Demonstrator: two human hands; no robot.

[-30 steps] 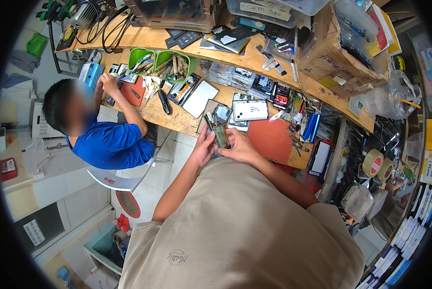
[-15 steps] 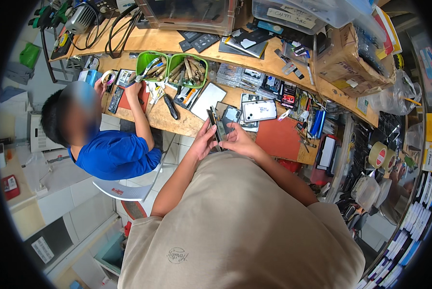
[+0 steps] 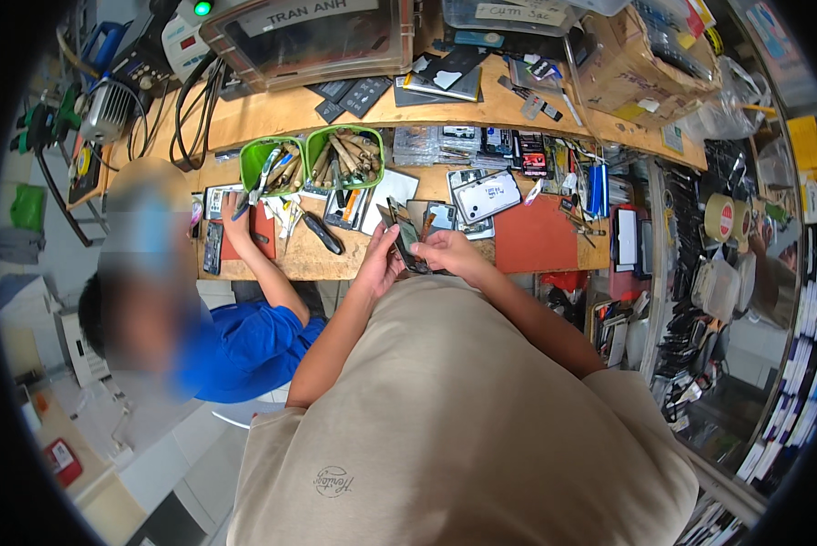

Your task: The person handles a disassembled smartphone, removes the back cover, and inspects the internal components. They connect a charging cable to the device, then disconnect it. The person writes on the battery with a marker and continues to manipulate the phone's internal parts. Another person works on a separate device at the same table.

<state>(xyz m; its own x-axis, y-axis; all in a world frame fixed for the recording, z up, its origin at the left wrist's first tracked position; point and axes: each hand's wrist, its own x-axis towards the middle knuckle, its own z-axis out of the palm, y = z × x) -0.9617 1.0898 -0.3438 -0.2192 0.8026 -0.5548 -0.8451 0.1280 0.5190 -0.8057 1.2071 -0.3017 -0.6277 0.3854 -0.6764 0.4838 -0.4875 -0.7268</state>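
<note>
Close in front of my body, both hands hold a dark, thin phone (image 3: pixel 407 238) that seems to be opened up, with a brownish strip showing at its right side. My left hand (image 3: pixel 377 266) grips its left edge, fingers behind and thumb on the side. My right hand (image 3: pixel 454 253) pinches at its right, lower side. The phone is tilted, so its inner detail is too small to make out. Just beyond it on the bench lie a white phone back (image 3: pixel 487 196) and a dark phone part (image 3: pixel 440 216).
Left of me a person in a blue shirt (image 3: pixel 244 350) works at the bench (image 3: pixel 313 266). Green bins (image 3: pixel 378 156) hold wooden-handled tools. A black-handled tool (image 3: pixel 321 233) lies before them. A red-brown mat (image 3: pixel 540 238) is at right, a cardboard box (image 3: pixel 640 77) on the shelf.
The phone has turned from nearly edge-on to show more of its face. My view has shifted, and the person at left now leans closer, one hand still over the bench.
</note>
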